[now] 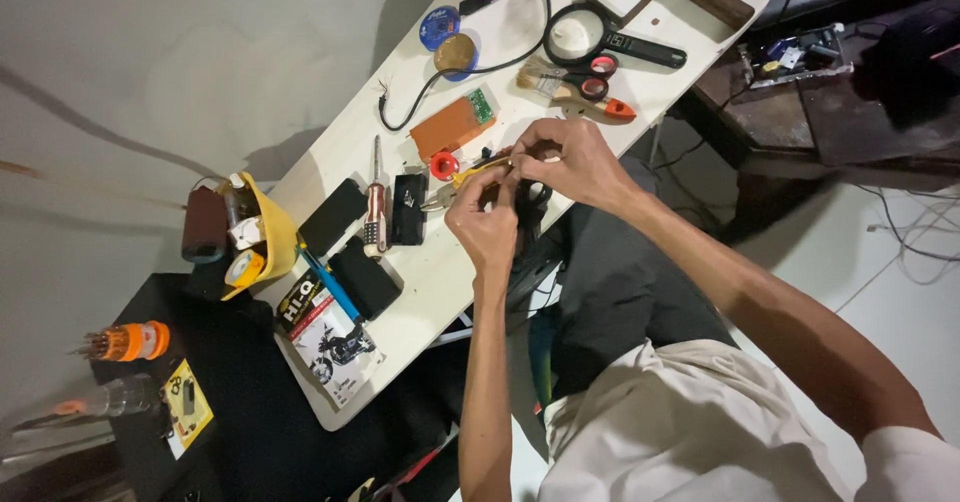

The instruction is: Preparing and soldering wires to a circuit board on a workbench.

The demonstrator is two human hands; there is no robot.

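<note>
My left hand (486, 228) and my right hand (577, 162) meet over the near edge of a white table (430, 282). The left hand's fingers are closed on a small black part (531, 205) with dark wires hanging from it. My right hand pinches a thin yellow-handled tool (482, 168) whose free end points left, toward a small red ring (444, 165). Where the tool meets the black part is hidden by my fingers. Small pliers (438, 199) lie just left of the left hand.
On the table lie an orange board with a green circuit (452, 125), a screwdriver (376, 202), a black phone (332, 216), a blue pen-like tool (328, 282), a magnifying glass (577, 35), a brush (570, 86) and a black cable (470, 62). A yellow bowl (270, 234) stands at the left.
</note>
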